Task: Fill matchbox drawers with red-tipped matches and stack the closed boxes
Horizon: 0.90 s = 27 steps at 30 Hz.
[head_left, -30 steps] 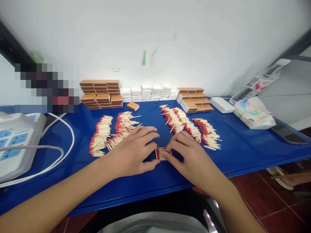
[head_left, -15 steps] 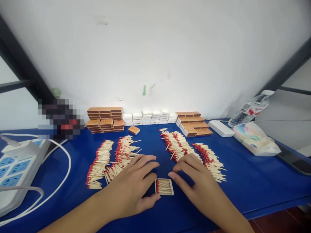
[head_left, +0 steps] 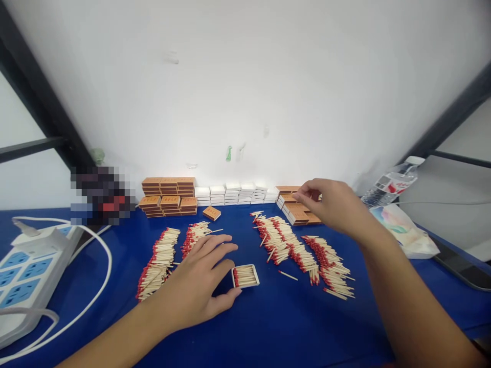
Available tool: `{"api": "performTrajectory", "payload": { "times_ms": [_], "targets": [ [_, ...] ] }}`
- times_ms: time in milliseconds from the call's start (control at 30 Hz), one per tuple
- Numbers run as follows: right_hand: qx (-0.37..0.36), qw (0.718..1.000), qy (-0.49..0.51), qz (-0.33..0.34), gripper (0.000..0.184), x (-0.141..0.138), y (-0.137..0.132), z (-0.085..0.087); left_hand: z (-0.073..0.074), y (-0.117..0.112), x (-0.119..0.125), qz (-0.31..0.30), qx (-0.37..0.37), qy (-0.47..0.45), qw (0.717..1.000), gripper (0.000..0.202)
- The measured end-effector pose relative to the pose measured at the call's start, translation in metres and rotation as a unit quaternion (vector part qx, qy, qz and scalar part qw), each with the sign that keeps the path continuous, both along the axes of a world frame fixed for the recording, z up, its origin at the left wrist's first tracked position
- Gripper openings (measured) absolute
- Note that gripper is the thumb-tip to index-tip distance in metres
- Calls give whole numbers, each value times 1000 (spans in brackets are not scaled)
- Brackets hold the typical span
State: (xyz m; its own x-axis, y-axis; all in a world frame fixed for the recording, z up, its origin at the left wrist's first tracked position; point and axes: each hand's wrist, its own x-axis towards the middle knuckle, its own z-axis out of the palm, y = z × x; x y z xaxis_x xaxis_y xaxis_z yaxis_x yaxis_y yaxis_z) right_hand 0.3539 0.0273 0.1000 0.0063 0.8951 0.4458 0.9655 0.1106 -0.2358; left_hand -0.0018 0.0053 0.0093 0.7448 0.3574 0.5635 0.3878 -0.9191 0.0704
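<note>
- I see a small white tray (head_left: 257,275), open-topped, lying slightly turned near the middle.
- Inside it I make out red-tipped matches (head_left: 248,276), heads to the left.
- Far right of centre, I see brown matchboxes (head_left: 296,213) stacked in steps.

Through my remote feed, I see a plain whitish wall (head_left: 245,92) rising beyond the left grip (head_left: 205,276) and the right grip (head_left: 333,207). It carries a small green mark (head_left: 229,153) ahead of the gap between them. The blue counter (head_left: 268,327) spreads beneath both. Far left of the left grip stands a slanting dark post (head_left: 34,82) with a crossbar (head_left: 32,148); another dark post (head_left: 456,110) slants up past the right grip. The light is soft.
</note>
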Motion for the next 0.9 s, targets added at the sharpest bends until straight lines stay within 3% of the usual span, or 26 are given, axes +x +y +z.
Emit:
{"api": "performTrajectory", "payload": {
  "times_ms": [67, 167, 267, 367, 500, 567, 667, 767, 900],
  "targets": [
    [0, 999, -14, -37, 19, 13, 13, -1, 2, 0, -1, 2, 10, -2, 1000, 19],
    [0, 995, -16, -103, 19, 25, 26, -17, 4, 2, -2, 11, 22, -3, 1000, 19],
    [-26, 996, -13, -82, 22, 18, 30, -35, 3, 3, -3, 14, 14, 4, 1000, 18],
    [-62, 998, -11, 9, 24, -11, 31, -40, -1, 1, -2, 6, -3, 11, 1000, 18],
    [-112, 985, -21, 126, 23, -75, 49, -39, -5, -4, 0, -7, -10, 10, 1000, 19],
    [-125, 981, -30, 148, 22, -109, 65, -45, -4, -2, 0, -10, -8, 9, 1000, 20],
    [-131, 981, -36, 138, 40, -148, 90, -59, 2, 11, -7, -6, -5, -6, 1000, 20],
    [-139, 982, -33, 122, 42, -165, 106, -72, 10, 28, -19, 23, 14, -32, 999, 20],
    [-131, 983, -26, 124, 34, -153, 104, -74, 16, 42, -29, 71, 33, -22, 997, 19]
  ]
}}
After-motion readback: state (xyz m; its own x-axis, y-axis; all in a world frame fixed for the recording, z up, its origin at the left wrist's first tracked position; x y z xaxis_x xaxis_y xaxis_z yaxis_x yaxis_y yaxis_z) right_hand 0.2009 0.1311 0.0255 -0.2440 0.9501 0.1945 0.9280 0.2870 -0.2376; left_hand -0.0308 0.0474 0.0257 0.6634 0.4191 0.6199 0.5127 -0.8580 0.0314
